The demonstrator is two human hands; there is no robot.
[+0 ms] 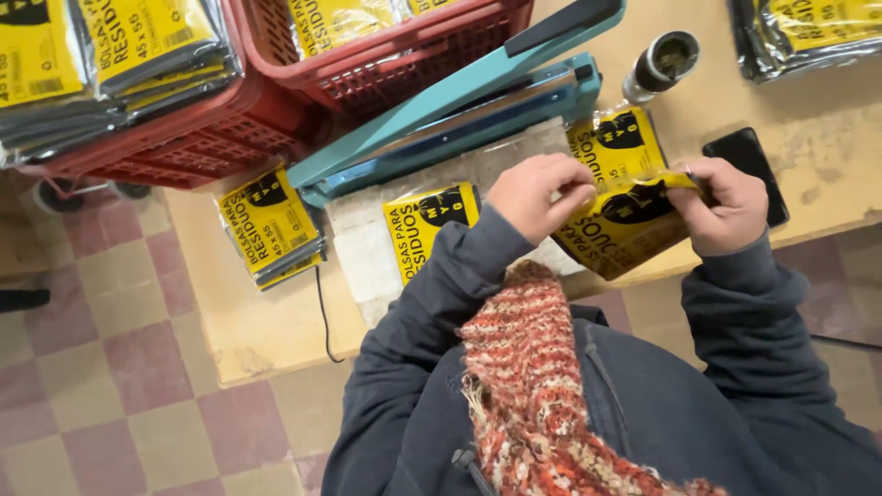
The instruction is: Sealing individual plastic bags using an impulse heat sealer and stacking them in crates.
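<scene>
- The left hand (536, 193) and right hand (726, 204) each pinch one side of a yellow-and-black packet (625, 230) of folded bags in glossy clear film, held just above the near edge of the table (266, 321); the hands sit apart, with the packet stretched between them.
- The packet is flat and rectangular, tilted, and its lower corner hangs past the table's near edge.
- A second packet (617, 140) lies flat just beyond the held one; a third packet (424, 220) lies to the left of the left hand, partly on a pale woven cloth (367, 248).
- A teal heat sealer (459, 110) stretches diagonally across the far side, its long arm raised; bare table between it and the hands is narrow.
- A small stack of packets (271, 225) sits near the table's left edge, one corner overhanging.
- A thin black cord (322, 312) drops over the near edge.
- To the right, a black phone (749, 165) lies flat, touching or just behind the right hand; a dark cylindrical cup (663, 62) stands further off.
- Red plastic lattice baskets (276, 92) crowd the far left, filled with more packets.
- The tabletop is scuffed tan wood; the floor (110, 367) beside it is worn pink and cream checker tile, open on the left.
- A knitted red and cream scarf (533, 367) hangs over dark sleeves.
</scene>
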